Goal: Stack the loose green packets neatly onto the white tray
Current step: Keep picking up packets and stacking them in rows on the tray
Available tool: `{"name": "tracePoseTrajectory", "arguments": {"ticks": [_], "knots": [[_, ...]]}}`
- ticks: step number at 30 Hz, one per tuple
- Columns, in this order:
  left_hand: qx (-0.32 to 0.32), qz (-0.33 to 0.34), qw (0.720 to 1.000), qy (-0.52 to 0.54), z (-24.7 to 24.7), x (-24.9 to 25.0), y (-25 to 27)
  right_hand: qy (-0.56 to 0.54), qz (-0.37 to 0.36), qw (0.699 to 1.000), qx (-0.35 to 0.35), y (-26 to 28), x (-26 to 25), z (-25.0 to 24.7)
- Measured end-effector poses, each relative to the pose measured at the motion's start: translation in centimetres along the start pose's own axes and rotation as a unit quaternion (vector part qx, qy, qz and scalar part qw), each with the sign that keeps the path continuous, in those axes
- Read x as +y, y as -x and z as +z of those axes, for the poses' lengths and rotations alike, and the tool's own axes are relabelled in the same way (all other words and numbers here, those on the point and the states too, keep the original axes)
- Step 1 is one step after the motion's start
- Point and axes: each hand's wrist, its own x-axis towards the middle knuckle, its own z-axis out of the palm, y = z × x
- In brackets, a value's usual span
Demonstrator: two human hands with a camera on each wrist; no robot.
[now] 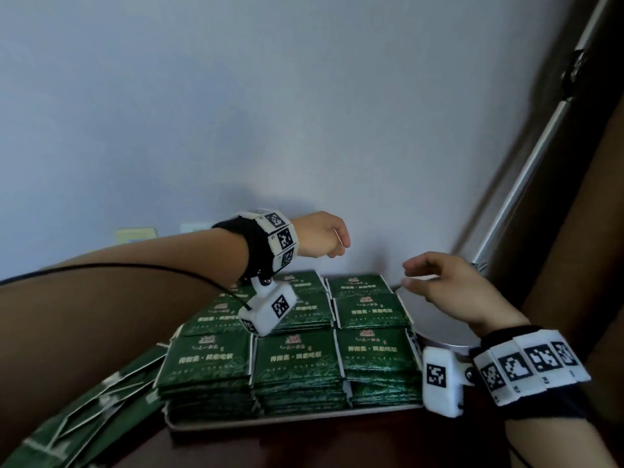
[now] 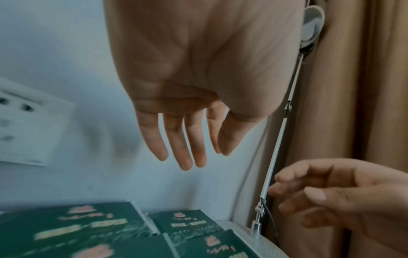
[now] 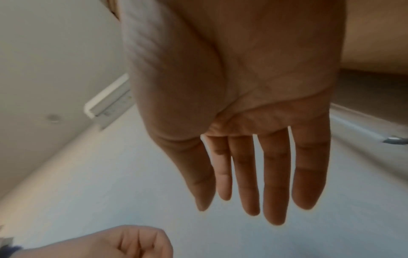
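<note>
Green packets stand in several neat stacks that fill the white tray; the left wrist view shows the back stacks, blurred. More loose green packets lie in a heap at the lower left, off the tray. My left hand hovers above the back row near the wall, its fingers straight and empty. My right hand floats just right of the back stacks, holding nothing, with its fingers stretched out.
A pale wall rises right behind the tray, with a socket plate on it. A metal pole on a round white base stands at the tray's right, against a brown curtain. My left forearm crosses over the loose heap.
</note>
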Motion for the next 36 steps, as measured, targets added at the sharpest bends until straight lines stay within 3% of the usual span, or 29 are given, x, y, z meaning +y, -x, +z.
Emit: {"name": "tracePoseTrajectory", "arguments": {"ticks": [9, 15, 22, 25, 30, 36], "knots": [[0.007, -0.072, 0.995, -0.071, -4.2, -6.1, 17.7, 0.052, -0.116, 0.98, -0.156, 8.3, -11.1, 6.4], [-0.005, -0.162, 0.972, -0.171, -6.2, -13.6, 30.4, 0.095, -0.104, 0.952, -0.271, 14.8, -15.5, 15.0], [-0.048, -0.23, 0.941, -0.243, -6.6, -18.8, 39.6, 0.059, -0.056, 0.928, -0.365, 19.6, -19.5, 24.8], [-0.062, -0.258, 0.934, -0.238, -6.6, -20.8, 42.6, 0.076, -0.065, 0.92, -0.379, 20.6, -21.0, 28.4], [-0.056, -0.33, 0.908, -0.25, -7.0, -24.4, 46.6, 0.142, -0.115, 0.922, -0.341, 21.5, -23.9, 33.2], [-0.077, -0.362, 0.917, -0.147, -5.4, -27.4, 50.0, 0.223, -0.166, 0.905, -0.322, 19.9, -27.4, 37.7]]}}
